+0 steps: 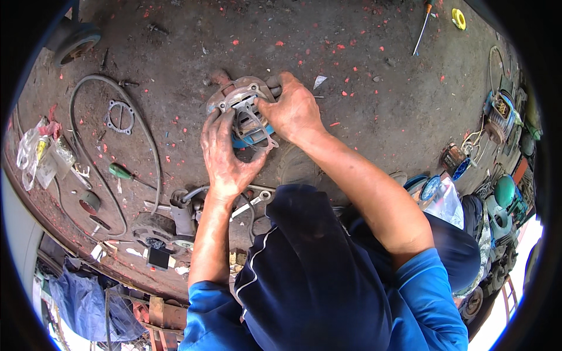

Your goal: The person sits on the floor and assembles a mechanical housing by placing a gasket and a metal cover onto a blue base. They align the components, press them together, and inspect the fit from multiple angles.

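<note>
In front of me a round, greyish metal machine part with bolt holes and slots rests on the ground, with blue showing at its near side. A thin metal gasket with an open middle is held tilted against it. My left hand spans the gasket, fingers along its left side and thumb near its lower corner. My right hand pinches the gasket's right side with the thumb, its fingers curled by the part's rim and partly hidden. A similar gasket lies on the ground to the left.
A hose loops at left, near a green-handled screwdriver. A wrench and an angle grinder lie close to my left forearm. Another screwdriver and a yellow tape roll are far right. Motor parts crowd the right edge.
</note>
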`<control>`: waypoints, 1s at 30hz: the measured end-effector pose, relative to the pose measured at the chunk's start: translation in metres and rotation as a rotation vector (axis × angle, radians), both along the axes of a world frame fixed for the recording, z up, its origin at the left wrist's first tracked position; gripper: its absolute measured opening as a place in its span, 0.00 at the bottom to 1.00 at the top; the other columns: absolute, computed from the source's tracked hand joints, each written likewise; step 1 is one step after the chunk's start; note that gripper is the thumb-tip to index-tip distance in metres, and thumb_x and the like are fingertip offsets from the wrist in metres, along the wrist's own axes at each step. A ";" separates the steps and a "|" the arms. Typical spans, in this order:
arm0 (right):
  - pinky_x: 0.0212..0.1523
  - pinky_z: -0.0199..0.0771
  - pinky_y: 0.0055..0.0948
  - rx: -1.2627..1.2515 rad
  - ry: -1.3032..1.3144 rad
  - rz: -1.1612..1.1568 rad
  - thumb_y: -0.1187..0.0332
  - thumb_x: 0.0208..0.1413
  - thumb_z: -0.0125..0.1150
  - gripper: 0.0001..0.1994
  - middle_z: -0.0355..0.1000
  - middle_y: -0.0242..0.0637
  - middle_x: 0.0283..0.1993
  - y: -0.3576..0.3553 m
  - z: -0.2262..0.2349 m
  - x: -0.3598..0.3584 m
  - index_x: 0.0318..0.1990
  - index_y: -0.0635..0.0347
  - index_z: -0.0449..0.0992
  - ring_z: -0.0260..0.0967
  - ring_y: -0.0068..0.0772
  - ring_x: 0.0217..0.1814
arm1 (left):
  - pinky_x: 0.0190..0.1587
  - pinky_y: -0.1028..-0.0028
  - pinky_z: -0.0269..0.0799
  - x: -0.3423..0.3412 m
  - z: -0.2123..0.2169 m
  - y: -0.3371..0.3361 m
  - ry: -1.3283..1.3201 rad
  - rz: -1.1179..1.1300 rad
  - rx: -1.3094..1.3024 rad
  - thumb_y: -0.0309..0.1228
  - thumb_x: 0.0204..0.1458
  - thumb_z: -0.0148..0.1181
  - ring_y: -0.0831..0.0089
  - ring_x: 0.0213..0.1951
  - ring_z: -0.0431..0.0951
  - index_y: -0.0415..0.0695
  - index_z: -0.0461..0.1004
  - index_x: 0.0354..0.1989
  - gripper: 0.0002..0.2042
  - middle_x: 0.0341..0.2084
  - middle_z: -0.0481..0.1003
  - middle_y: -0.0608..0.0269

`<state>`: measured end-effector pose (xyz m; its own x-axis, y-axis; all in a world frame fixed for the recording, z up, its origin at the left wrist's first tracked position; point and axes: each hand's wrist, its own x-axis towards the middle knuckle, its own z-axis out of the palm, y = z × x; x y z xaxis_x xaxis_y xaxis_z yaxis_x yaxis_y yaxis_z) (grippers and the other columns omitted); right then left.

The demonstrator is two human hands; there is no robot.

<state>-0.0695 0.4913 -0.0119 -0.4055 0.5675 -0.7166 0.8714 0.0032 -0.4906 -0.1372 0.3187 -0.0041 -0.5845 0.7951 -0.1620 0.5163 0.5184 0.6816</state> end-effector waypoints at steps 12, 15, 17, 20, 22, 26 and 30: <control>0.57 0.76 0.45 -0.071 -0.001 -0.053 0.56 0.53 0.71 0.25 0.79 0.48 0.53 0.000 -0.008 0.002 0.55 0.60 0.76 0.77 0.52 0.57 | 0.69 0.46 0.61 0.003 0.002 -0.001 -0.026 -0.010 -0.020 0.34 0.34 0.82 0.42 0.70 0.62 0.43 0.65 0.68 0.47 0.61 0.70 0.46; 0.57 0.76 0.45 -0.110 -0.016 -0.057 0.56 0.54 0.71 0.26 0.79 0.49 0.53 0.001 -0.008 0.001 0.56 0.60 0.76 0.77 0.51 0.58 | 0.72 0.49 0.60 0.005 -0.001 -0.007 -0.068 -0.002 0.013 0.32 0.32 0.83 0.43 0.72 0.61 0.42 0.64 0.70 0.49 0.66 0.66 0.42; 0.57 0.76 0.45 -0.104 -0.024 -0.053 0.56 0.54 0.71 0.25 0.80 0.49 0.52 0.002 -0.008 0.001 0.56 0.60 0.76 0.78 0.51 0.57 | 0.72 0.48 0.60 0.005 -0.004 -0.011 -0.057 -0.019 0.050 0.32 0.32 0.83 0.42 0.71 0.62 0.42 0.63 0.70 0.50 0.65 0.67 0.43; 0.56 0.77 0.45 -0.113 -0.039 -0.063 0.56 0.54 0.71 0.25 0.80 0.49 0.51 0.003 -0.005 0.000 0.55 0.60 0.76 0.78 0.51 0.56 | 0.71 0.47 0.62 0.005 -0.006 -0.016 -0.051 -0.034 0.057 0.34 0.32 0.84 0.41 0.71 0.63 0.42 0.63 0.70 0.50 0.64 0.68 0.44; 0.56 0.77 0.45 -0.114 -0.043 -0.060 0.57 0.54 0.72 0.24 0.80 0.49 0.51 0.004 0.001 -0.003 0.55 0.60 0.77 0.78 0.51 0.56 | 0.71 0.47 0.63 0.005 -0.005 -0.018 -0.051 -0.034 0.040 0.33 0.33 0.84 0.41 0.70 0.63 0.42 0.63 0.70 0.50 0.63 0.69 0.45; 0.56 0.76 0.45 -0.087 -0.047 -0.053 0.57 0.54 0.72 0.23 0.79 0.51 0.52 0.002 -0.001 -0.002 0.53 0.61 0.77 0.78 0.52 0.57 | 0.70 0.43 0.62 0.004 -0.006 -0.016 0.015 -0.057 0.062 0.33 0.34 0.80 0.42 0.68 0.65 0.41 0.64 0.70 0.48 0.60 0.69 0.47; 0.57 0.76 0.45 -0.049 -0.024 -0.021 0.57 0.54 0.72 0.24 0.78 0.51 0.53 0.001 -0.005 0.000 0.54 0.60 0.77 0.77 0.52 0.57 | 0.70 0.44 0.62 0.003 -0.005 -0.012 0.032 -0.068 0.039 0.33 0.34 0.80 0.42 0.68 0.65 0.41 0.63 0.71 0.49 0.61 0.69 0.46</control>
